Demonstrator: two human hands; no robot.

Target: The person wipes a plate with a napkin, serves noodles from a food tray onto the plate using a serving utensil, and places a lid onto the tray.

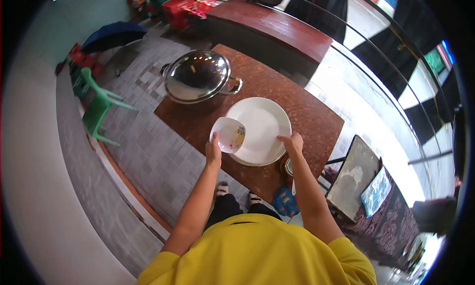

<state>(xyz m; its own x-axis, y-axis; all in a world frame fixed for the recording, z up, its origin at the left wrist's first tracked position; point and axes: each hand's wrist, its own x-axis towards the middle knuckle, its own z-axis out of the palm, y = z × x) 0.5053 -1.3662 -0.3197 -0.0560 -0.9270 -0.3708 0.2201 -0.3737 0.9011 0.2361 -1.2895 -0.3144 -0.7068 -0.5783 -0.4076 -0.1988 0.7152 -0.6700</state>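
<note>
My left hand point(213, 150) grips a small white bowl point(228, 134) with a flower pattern, its thumb over the near left edge. The bowl is tilted and overlaps the left rim of a big round white basin point(264, 121) on the brown table point(311, 117). At the basin's right rim is my right hand point(293, 142), closed at the rim with its thumb and fingers close together. Behind and to the left stands a shiny lidded metal pot point(197, 76) with two side handles.
A small jar point(288, 167) and a blue patterned item point(285, 202) are by the table's near right edge. A green chair point(99, 107) stands at left, a reddish bench point(277, 27) behind the table, and a grey-topped stand point(354, 178) at right.
</note>
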